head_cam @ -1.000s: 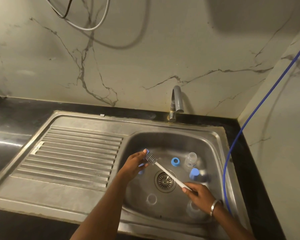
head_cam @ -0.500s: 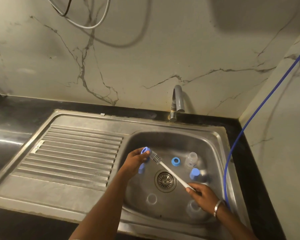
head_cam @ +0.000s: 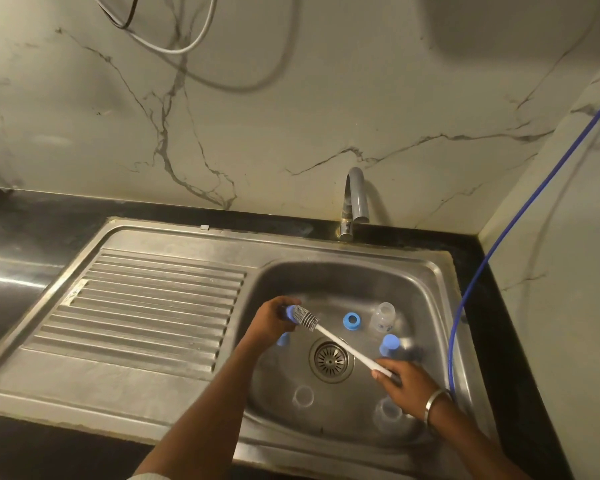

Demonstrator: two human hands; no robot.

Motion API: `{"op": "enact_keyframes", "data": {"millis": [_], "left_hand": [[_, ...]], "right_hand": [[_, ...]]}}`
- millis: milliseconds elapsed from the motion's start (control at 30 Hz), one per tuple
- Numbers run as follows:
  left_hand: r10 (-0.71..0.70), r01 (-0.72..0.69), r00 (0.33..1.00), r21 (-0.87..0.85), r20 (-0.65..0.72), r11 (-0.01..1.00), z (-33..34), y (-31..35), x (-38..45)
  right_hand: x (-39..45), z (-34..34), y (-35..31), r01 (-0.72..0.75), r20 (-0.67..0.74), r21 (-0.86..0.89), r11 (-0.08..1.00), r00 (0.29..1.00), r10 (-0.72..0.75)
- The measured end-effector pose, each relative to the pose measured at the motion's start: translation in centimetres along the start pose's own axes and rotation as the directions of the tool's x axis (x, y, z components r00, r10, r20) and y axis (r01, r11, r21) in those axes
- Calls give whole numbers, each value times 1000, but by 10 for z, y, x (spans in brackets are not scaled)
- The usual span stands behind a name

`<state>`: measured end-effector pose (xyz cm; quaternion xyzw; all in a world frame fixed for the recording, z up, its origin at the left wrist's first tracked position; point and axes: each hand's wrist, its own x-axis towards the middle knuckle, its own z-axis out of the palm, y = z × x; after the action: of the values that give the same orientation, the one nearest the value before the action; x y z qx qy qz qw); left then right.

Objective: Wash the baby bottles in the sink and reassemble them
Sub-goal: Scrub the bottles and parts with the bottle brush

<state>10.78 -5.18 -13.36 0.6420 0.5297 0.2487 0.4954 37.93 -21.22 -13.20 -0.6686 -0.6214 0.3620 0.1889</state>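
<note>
Over the sink (head_cam: 426, 271), my left hand (head_cam: 269, 322) pinches a blue ring (head_cam: 289, 311); my right hand (head_cam: 407, 386) grips the brush (head_cam: 329, 336) handle's near end. Light, stiff, probably slippery wet: hold its rim.

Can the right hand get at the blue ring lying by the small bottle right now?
Probably not at once: the right hand is gripping the brush handle. The blue ring lies uncovered on the sink floor beyond the brush, so once the handle is released, yes.

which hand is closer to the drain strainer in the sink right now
Right, narrowly. The right hand grips the brush handle just right of the drain strainer; the left hand holds a blue piece up-left of it, slightly farther.
</note>
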Motion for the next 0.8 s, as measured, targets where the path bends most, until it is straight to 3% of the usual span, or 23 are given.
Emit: {"op": "enact_keyframes", "data": {"millis": [233, 367, 567, 700, 800], "left_hand": [[81, -120, 988, 324, 132, 938, -1, 6, 2], [83, -137, 981, 322, 176, 937, 1, 9, 3], [6, -15, 991, 70, 133, 997, -3, 7, 2], [-57, 70, 993, -127, 108, 989, -4, 6, -2], [-105, 138, 987, -294, 125, 946, -3, 5, -6]], "right_hand": [[-1, -13, -3, -45, 75, -196, 980, 995, 60], [-1, -12, -11, -88, 145, -102, 991, 984, 102], [-6, -1, -14, -203, 159, 138, 970, 971, 180], [-7, -3, -10, -83, 77, 148, 986, 994, 72], [-10, -4, -9, -88, 54, 159, 983, 995, 80]]}}
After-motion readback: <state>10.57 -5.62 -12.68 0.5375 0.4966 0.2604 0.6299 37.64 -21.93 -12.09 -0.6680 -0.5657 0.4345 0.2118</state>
